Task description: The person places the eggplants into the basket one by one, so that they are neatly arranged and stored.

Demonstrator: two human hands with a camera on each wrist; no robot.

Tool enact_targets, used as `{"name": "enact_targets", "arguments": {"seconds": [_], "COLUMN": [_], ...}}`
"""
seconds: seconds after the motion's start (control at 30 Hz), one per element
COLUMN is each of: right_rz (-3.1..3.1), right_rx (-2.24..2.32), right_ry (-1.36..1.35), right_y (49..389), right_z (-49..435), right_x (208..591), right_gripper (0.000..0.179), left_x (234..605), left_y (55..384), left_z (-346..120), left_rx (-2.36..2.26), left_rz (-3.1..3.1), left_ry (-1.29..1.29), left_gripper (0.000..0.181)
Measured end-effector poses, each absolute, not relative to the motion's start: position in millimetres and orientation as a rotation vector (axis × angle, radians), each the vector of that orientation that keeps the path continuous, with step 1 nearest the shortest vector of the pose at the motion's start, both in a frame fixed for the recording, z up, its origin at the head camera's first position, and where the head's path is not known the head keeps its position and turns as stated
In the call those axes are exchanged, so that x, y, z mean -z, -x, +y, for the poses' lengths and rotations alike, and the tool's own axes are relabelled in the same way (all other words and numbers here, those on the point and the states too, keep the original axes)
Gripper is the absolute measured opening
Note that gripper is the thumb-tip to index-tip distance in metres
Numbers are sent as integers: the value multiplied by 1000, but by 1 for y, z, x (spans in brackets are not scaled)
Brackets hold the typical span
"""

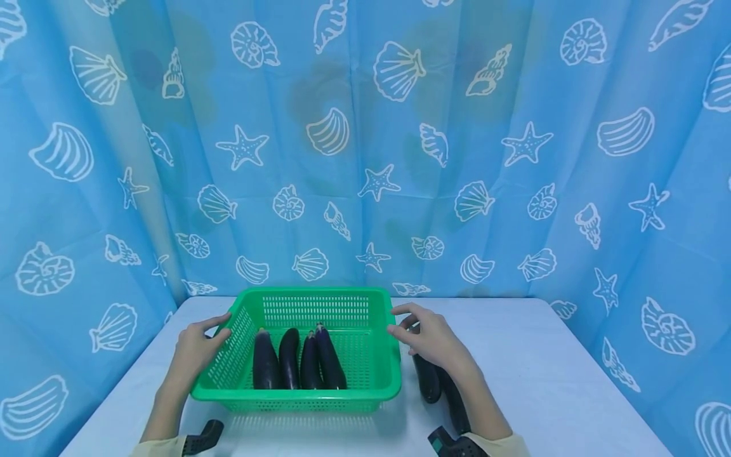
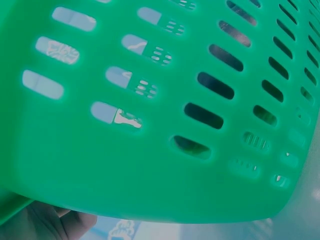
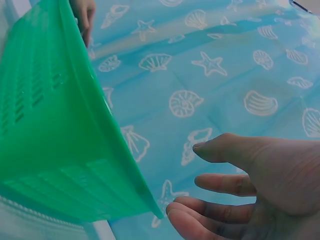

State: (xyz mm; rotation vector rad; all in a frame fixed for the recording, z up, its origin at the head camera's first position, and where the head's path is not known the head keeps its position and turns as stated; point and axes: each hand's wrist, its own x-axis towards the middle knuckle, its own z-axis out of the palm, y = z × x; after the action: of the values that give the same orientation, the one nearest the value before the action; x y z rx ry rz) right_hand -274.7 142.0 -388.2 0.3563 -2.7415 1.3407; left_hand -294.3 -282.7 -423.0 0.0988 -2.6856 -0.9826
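Note:
A green plastic basket [image 1: 297, 395] with slotted sides stands on the table, several dark purple eggplants [image 1: 266, 362] lying side by side in it. My left hand [image 1: 197, 349] is at the basket's left rim, thumb and forefinger spread, fingertips right at the edge. In the left wrist view the slotted wall fills most of the picture, and part of the left hand [image 2: 47, 222] shows below it. My right hand [image 1: 436, 336] hovers by the right rim; in the right wrist view its fingers are spread, apart from the basket [image 3: 85, 145], holding nothing.
Two more eggplants [image 1: 428, 381] lie on the white table [image 1: 548, 381] right of the basket, partly hidden under my right hand and forearm. A blue curtain [image 1: 365, 158] with white shell and starfish prints hangs behind the table and along both sides.

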Motion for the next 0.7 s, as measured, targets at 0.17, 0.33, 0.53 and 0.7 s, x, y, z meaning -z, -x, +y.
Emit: {"name": "enact_targets", "arguments": {"seconds": [0.17, 0.33, 0.53, 0.7], "right_rz": [-2754, -2774, -2776, -2784], "right_rx": [-1316, -1296, -1285, -1242], "right_ry": [-308, -306, -279, -261], "right_y": [279, 281, 281, 286], "right_z": [152, 160, 173, 190], "right_x": [389, 390, 388, 392], "right_gripper": [43, 44, 46, 48], "left_x": [423, 423, 424, 423], "left_y": [294, 295, 296, 295], "left_z": [-283, -284, -285, -285], "left_rx": [984, 977, 972, 978], "left_rz": [-2687, -2692, -2696, -2701], "left_ry": [-102, -106, -108, -99], "left_gripper": [46, 46, 46, 46]}}
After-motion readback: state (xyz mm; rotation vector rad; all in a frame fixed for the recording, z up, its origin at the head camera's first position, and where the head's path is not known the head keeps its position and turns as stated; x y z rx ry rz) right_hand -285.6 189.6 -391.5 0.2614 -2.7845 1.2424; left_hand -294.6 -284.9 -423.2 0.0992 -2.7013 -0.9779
